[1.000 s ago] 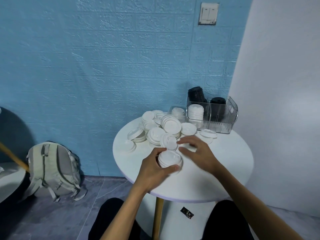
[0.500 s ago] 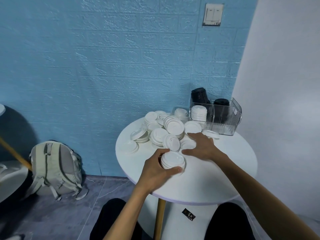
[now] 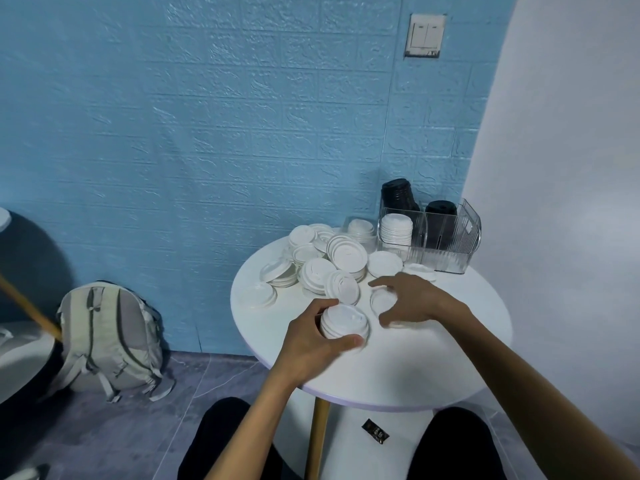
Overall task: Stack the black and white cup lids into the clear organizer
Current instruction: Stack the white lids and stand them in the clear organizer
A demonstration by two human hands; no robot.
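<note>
My left hand (image 3: 308, 344) grips a small stack of white lids (image 3: 343, 321) just above the round white table (image 3: 415, 358). My right hand (image 3: 412, 299) arches over a single white lid (image 3: 381, 301) lying on the table, thumb and fingers curled at its edges. A heap of loose white lids (image 3: 329, 261) lies behind the hands. At the table's back right stands the clear organizer (image 3: 453, 247). It holds a white lid stack (image 3: 396, 230) on its left and black lids (image 3: 440, 220) on its right. A taller black lid stack (image 3: 398, 194) rises at its rear.
A blue textured wall runs behind the table and a white wall stands close on the right. A grey backpack (image 3: 107, 337) leans on the floor at the left. My knees are under the table's front edge. A small dark wrapper (image 3: 375, 434) lies on the floor.
My right hand reached out onto a single lid near the heap, then drew back slightly with its fingers curled round it. My left hand kept hold of the stack.
</note>
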